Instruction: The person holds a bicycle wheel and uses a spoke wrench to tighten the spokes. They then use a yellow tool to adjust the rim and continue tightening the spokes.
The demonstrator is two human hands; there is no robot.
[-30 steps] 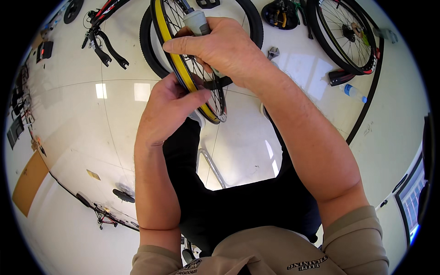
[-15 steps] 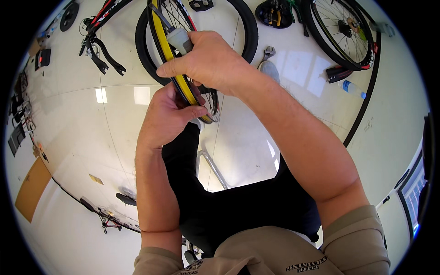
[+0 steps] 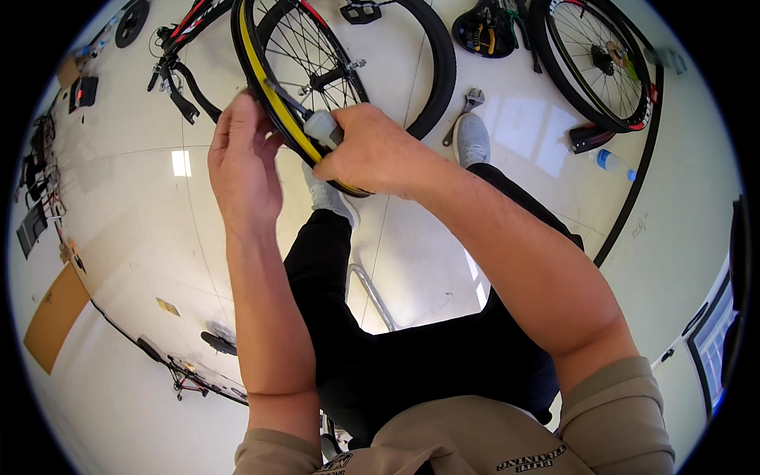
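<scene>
A bicycle wheel [image 3: 255, 59] with yellow tape around its rim stands tilted in front of me, its spokes and hub showing. My right hand [image 3: 380, 150] is closed around the grey handle of a screwdriver [image 3: 321, 127], with the thumb against the rim's lower part. The screwdriver's metal shaft lies along the yellow tape. On the rim's left side is my left hand [image 3: 247, 162], fingers stretched upward and loosely apart, holding nothing. Its fingertips are close to the rim; whether they touch it I cannot tell.
A loose black tire [image 3: 447, 71] lies behind the wheel. An adjustable wrench [image 3: 467, 111] rests by my right shoe [image 3: 473, 142]. Farther right are a black tray [image 3: 484, 39] with pliers, another wheel [image 3: 546, 71] and a water bottle [image 3: 611, 162]. A bicycle frame [image 3: 186, 32] lies at upper left.
My left hand has let go of the rim and moved left and up beside it. The wheel shows more of its spokes and hub. My right hand, with the screwdriver, has shifted slightly right and down.
</scene>
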